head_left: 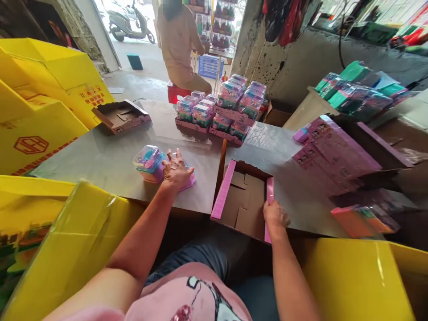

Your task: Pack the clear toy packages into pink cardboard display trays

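My left hand (176, 170) lies over a small purple plastic box, its fingers spread, and covers most of that box. Touching or close beside it on the left is a clear-lidded box (149, 162) with purple and blue contents. My right hand (276, 215) is closed around the pink right-hand edge of a shallow cardboard display tray (239, 198). The tray's brown inside faces up, with cut flaps in its floor and nothing lying in it. Its near end reaches over the table's front edge, above my lap.
Filled trays of clear-lidded boxes (230, 104) are stacked at the back. Another open tray (122, 117) lies at the back left. Folded pink cartons (337, 147) stand on the right. Yellow cartons (43, 138) flank the table (110, 162). Beyond it sits a person (179, 44).
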Tool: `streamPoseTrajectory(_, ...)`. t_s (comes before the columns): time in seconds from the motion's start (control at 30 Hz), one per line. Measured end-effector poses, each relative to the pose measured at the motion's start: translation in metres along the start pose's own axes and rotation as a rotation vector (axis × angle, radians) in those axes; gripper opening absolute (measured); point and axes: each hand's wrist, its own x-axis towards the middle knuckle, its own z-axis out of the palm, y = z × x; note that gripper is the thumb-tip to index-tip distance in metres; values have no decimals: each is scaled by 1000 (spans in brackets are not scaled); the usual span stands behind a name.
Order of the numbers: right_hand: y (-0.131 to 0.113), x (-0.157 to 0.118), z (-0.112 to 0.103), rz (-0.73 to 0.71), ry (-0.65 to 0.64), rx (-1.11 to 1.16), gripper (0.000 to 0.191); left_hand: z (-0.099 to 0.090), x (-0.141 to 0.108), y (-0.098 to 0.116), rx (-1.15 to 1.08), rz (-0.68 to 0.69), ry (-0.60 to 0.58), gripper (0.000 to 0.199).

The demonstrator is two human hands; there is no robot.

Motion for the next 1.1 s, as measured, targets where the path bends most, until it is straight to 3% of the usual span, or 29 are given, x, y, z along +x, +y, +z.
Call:
streamPoseTrajectory(0.07, 5, 0, -4, -87, 101, 76, 40, -7, 3, 1, -11, 25, 20, 78)
streamPoseTrajectory(0.13, 9, 2, -19, -294, 238, 276, 48, -19, 5, 14, -58, 155, 19, 85)
streamPoseTrajectory(0.2, 7, 3, -43, -549, 296, 571, 63, -31, 5, 38, -147, 451, -13, 93)
streamPoseTrajectory(0.23, 3, 4, -57, -660, 263, 713, 73, -35, 6, 54, -206, 654, -54, 94)
streamPoseTrajectory(0.33, -14, 8, -93, -881, -61, 1014, 97, -35, 7, 111, -408, 1246, -266, 92)
streamPoseTrajectory(0.37, -19, 10, -100, -907, -222, 1064, 99, -30, 8, 130, -475, 1374, -346, 93)
streamPoseTrajectory(0.43, -25, 15, -101, -884, -517, 1118, 92, -15, 12, 157, -608, 1501, -475, 95)
streamPoseTrajectory(0.47, -26, 19, -96, -848, -608, 1135, 88, -5, 15, 164, -682, 1500, -525, 95)
streamPoseTrajectory(0.53, -25, 26, -79, -781, -635, 1154, 85, 18, 25, 165, -817, 1347, -552, 88)
streamPoseTrajectory(0.6, -23, 35, -58, -739, -531, 1216, 88, 44, 36, 152, -824, 998, -439, 75)
streamPoseTrajectory(0.67, -25, 44, -40, -699, -416, 1291, 81, 73, 42, 135, -602, 598, -321, 67)
streamPoseTrajectory(0.73, -33, 53, -27, -666, -350, 1354, 70, 102, 43, 121, -351, 352, -323, 61)
streamPoseTrajectory(0.8, -43, 63, -18, -665, -318, 1366, 67, 125, 37, 113, -241, 278, -394, 49)
streamPoseTrajectory(0.9, -59, 76, -8, -701, -315, 1356, 81, 147, 28, 109, -262, 235, -387, 40)
streamPoseTrajectory(1.0, -72, 86, 0, -719, -333, 1312, 88, 152, 23, 107, -312, 230, -363, 45)
streamPoseTrajectory(1.1, -85, 91, 3, -753, -291, 1242, 86, 151, 23, 98, -380, 308, -347, 46)
